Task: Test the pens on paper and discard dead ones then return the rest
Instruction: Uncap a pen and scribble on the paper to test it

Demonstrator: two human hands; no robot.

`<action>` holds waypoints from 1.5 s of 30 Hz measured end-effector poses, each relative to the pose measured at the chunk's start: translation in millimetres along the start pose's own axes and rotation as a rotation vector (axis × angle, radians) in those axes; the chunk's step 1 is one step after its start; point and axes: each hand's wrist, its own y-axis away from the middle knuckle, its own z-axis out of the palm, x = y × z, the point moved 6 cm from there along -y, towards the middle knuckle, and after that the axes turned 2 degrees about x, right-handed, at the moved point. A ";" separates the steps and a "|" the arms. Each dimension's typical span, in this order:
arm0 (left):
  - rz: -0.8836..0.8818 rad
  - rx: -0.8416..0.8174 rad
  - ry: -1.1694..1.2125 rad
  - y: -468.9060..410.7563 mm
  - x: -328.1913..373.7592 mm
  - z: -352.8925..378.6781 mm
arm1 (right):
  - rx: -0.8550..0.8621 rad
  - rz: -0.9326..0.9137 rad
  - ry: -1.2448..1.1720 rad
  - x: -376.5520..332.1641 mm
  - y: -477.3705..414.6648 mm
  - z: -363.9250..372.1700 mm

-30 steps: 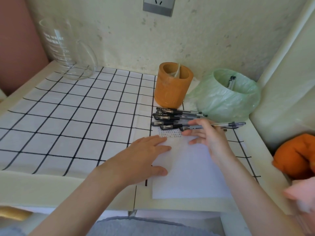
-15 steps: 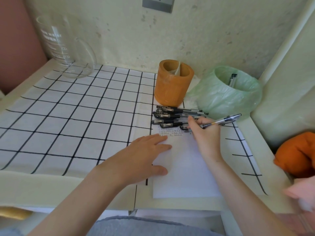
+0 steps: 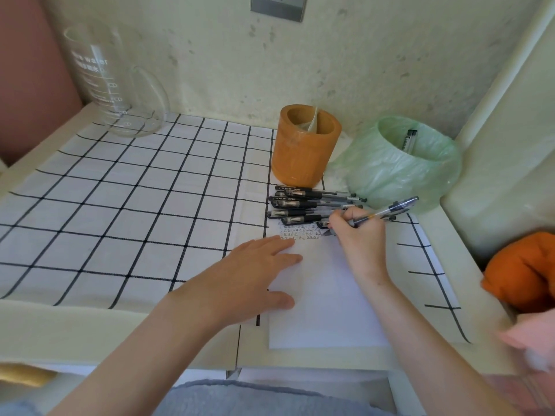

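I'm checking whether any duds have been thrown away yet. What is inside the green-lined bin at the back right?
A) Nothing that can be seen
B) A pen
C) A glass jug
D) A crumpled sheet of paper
B: a discarded pen leans against the inner wall of the green-lined bin, its dark cap end showing above the rim.

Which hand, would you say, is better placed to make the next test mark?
The right hand: it grips the pen, tip at the paper, while the left hand lies flat on it.
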 end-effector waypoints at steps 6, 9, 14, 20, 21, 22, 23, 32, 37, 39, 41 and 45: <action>-0.004 0.003 -0.002 -0.5 -1.2 0.5 | 0.014 -0.034 0.016 -1.7 1.4 -0.1; -0.005 0.003 -0.004 -0.6 -1.5 0.4 | 0.018 -0.037 0.028 -1.8 0.8 -0.7; -0.006 0.000 -0.002 -1.3 -1.5 0.2 | 0.003 -0.011 0.016 -2.4 1.8 -0.1; -0.002 0.001 -0.006 -0.8 -1.4 -0.4 | -0.001 0.021 0.005 -2.2 1.6 -0.2; -0.003 0.000 -0.007 -0.8 -1.4 -0.4 | -0.002 0.019 0.002 -2.4 1.8 -0.3; -0.004 -0.002 -0.006 -1.0 -1.2 -0.5 | -0.005 0.015 0.004 -2.8 2.0 0.1; -0.005 -0.004 -0.005 -0.8 -1.0 -0.6 | -0.007 0.012 0.010 -2.6 2.2 0.1; 0.000 -0.002 -0.009 -0.9 -0.9 -0.9 | -0.040 0.014 0.005 -3.4 2.3 1.9; 0.001 0.002 -0.005 -1.7 -1.8 -0.6 | -0.035 0.013 0.009 -5.2 3.1 1.5; 0.001 0.001 -0.006 -1.9 -1.9 -0.2 | -0.023 0.013 0.004 -6.2 3.1 0.5; 0.002 -0.001 -0.009 -1.7 -2.0 0.2 | -0.015 0.013 -0.002 -7.4 3.7 -0.1; 0.004 0.004 0.001 -1.2 -2.4 0.3 | -0.014 0.032 -0.009 -4.5 3.1 -0.4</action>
